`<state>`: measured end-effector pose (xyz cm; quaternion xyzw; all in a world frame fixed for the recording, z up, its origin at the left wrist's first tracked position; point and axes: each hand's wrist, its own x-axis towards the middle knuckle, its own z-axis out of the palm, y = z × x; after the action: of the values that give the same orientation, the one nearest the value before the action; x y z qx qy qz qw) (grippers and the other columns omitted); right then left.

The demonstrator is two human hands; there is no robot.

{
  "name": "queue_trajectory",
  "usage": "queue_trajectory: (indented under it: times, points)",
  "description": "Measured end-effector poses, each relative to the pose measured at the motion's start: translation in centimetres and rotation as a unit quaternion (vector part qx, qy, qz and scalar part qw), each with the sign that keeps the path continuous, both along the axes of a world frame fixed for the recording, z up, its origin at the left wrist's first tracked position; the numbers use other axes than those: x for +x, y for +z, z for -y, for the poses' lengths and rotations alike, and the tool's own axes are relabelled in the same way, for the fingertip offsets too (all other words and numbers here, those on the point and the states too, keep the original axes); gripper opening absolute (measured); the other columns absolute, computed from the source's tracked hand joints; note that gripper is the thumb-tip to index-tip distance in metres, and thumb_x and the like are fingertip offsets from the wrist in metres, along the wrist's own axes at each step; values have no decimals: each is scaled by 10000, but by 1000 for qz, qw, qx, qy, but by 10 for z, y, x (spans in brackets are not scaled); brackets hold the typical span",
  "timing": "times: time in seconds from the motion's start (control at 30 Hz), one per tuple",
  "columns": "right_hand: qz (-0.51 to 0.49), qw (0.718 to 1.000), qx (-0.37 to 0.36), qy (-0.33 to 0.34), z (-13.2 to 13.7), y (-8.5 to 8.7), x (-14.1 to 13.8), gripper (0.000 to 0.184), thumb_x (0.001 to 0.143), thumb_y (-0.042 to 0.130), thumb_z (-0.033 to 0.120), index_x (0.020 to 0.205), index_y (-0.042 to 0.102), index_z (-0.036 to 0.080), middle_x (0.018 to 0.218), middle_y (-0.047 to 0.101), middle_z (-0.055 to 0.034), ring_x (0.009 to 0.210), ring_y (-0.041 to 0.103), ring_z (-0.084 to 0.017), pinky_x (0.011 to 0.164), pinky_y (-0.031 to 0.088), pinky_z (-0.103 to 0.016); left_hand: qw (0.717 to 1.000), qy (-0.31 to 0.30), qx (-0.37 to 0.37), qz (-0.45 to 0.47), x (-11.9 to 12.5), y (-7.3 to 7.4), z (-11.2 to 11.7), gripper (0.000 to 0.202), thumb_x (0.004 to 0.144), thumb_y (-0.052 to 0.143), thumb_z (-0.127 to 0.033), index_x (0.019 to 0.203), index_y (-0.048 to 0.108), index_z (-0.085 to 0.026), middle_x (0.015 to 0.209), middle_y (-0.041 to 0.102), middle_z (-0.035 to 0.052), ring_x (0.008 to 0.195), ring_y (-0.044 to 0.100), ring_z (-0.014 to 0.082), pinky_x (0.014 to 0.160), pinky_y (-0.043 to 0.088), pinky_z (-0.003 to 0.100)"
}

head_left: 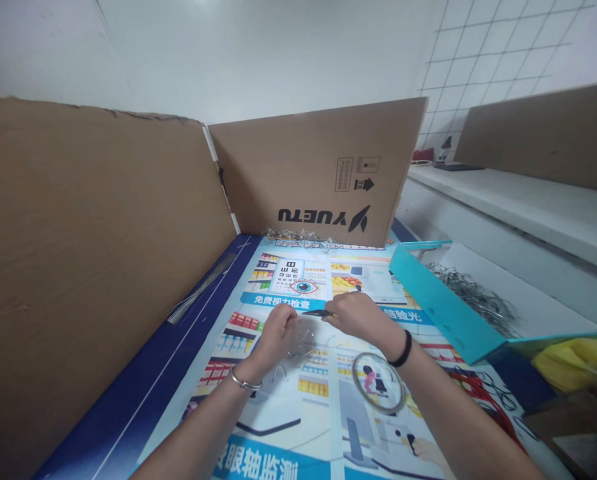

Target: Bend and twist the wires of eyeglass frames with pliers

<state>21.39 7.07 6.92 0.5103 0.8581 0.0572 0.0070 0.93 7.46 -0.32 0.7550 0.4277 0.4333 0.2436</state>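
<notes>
My left hand (277, 333) is closed around a clear, thin eyeglass frame (301, 343) whose curved wire ends hang down toward the table. My right hand (356, 312) is closed on a slim dark tool (317, 313) with its tip pointing left at the frame. Both hands meet over a printed poster (288, 427) that covers the table. A silver bracelet is on my left wrist and a black band on my right.
A clear round ring (378, 382) lies on the poster by my right forearm. A teal-edged white tray (448, 313) at right holds a heap of metal wire parts (478, 293). Cardboard walls (88, 267) stand left and behind. More clear pieces (293, 235) lie by the back cardboard (318, 173).
</notes>
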Motion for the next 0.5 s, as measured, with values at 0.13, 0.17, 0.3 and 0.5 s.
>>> queue_trajectory:
  times: [0.13,0.17,0.3,0.5]
  points:
    - [-4,1000,-7,0,1,2,1,298,861,485,435,872,668,200,849,690,-73,813,627,-200,632,360,-266,999,19,-9,28,1,3,1,117,831,433,-171,718,460,-188,736,503,4,703,465,154,655,369,277]
    - [-6,1000,-8,0,2,2,1,296,858,487,434,870,670,202,842,690,-71,809,627,-200,627,359,-264,999,21,-10,33,1,3,1,115,829,437,-174,718,461,-188,733,501,3,702,465,153,657,370,278]
    - [-5,1000,-10,3,5,3,-2,287,849,489,426,859,678,211,814,689,-64,783,629,-199,610,355,-258,999,19,-6,29,1,2,0,116,846,438,-199,732,458,-188,745,493,4,718,461,154,683,373,286]
    - [6,1000,-12,6,6,0,-6,263,834,506,391,820,683,197,793,685,-79,788,631,-207,638,370,-266,1000,23,15,8,-1,-1,-2,115,859,422,-203,750,454,-190,768,500,11,738,464,157,680,380,289]
